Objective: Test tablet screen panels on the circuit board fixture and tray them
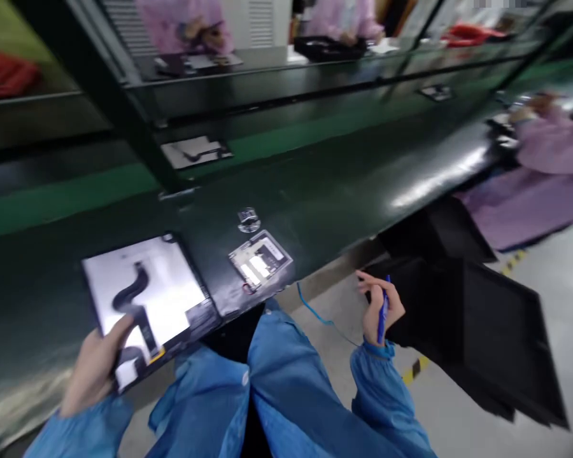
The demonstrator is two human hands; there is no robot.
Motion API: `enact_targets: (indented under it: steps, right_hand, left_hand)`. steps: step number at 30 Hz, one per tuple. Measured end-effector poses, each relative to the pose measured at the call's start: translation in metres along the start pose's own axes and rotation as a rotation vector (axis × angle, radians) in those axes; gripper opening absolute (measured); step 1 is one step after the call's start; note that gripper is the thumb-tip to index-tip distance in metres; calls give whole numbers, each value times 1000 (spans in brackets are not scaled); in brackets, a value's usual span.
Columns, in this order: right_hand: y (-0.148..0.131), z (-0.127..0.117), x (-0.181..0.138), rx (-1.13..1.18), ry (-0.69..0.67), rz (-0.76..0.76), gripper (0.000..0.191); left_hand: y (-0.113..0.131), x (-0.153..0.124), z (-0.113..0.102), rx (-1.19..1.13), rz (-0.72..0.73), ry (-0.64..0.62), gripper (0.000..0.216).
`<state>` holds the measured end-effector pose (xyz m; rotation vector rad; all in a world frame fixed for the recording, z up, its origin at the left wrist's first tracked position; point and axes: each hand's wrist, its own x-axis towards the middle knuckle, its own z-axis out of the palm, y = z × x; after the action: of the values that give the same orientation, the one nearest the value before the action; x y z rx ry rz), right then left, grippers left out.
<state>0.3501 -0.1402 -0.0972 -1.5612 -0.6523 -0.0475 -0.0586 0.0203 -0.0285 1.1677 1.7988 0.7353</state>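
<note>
left hand: from my remote seat i see the left hand [93,366], its fingers [100,356] grasping the near edge of a black-framed display panel [162,286].
right hand: the right hand [379,315] is beyond the near edge of the worktop [315,184], above the floor [554,318], its fingers [370,283] curled round a blue pen [384,308].
panel: at the worktop's near left, closer to the left hand; long axis roughly near to far; a black ribbon cable [134,296] winds across its white face.
beside it: to the right, a small metal-framed circuit board [260,259]; just beyond that, a metal clip [248,219].
rest: a blue cord [315,312] trails below the right hand; a co-worker in a pink smock [186,25] works across the worktop.
writing: labels too blurred to read.
</note>
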Motion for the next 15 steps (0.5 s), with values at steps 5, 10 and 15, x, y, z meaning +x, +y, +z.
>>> enact_targets:
  steps: [5, 10, 15]
  right_hand:
    - [-56, 51, -5, 116, -422, -9, 41]
    - [-99, 104, -29, 185, -717, 132, 15]
    - [-126, 164, -71, 103, -1090, 179, 33]
  left_hand:
    - [-28, 25, 20, -213, -48, 89, 42]
    - [-36, 35, 51, -219, 364, 165, 65]
    - [-52, 40, 51, -86, 576, 242, 63]
